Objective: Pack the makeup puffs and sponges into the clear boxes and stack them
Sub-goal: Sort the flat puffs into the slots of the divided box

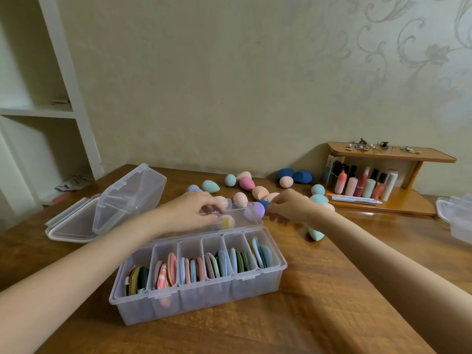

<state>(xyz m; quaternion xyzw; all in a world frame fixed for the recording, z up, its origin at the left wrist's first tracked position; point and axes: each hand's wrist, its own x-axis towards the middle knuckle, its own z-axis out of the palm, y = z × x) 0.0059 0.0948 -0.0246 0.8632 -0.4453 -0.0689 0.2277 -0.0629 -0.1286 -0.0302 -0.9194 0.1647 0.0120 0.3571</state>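
A: State the position of the divided clear box [199, 290].

B: It stands on the table [319, 302], toward the near edge, lid open. Six compartments run in a row; each holds flat makeup puffs [190, 269] stood on edge.

A: And the second box?

B: A second clear box [240, 215] sits directly behind the first, touching its far wall. A lilac sponge [255, 212] lies at its right end, and a pale yellow-and-pink sponge [227, 222] lies near its middle.

A: Hand status?

B: The left hand [189, 213] is over the second box, fingers curled down at its far rim. Whether they pinch the rim or a sponge cannot be told. The right hand [288, 206] is just beside the box's right end, fingers bent and drawn together next to the lilac sponge and a dark blue sponge [264, 204]. Whether they hold anything cannot be told.

A: Loose items?

B: Egg-shaped sponges [245, 183] in peach, pink, teal and lilac are scattered along the far edge of the table. Two large navy sponges [301, 176] lie nearer the wall. One teal sponge [315, 233] lies under the right wrist.

A: Surroundings?

B: An empty clear box with raised lid [122, 200] stands toward the far left corner. A wooden shelf stand [388, 154] with cosmetics bottles [360, 185] occupies the far right corner. A white shelving unit [51, 111] stands left of the table.
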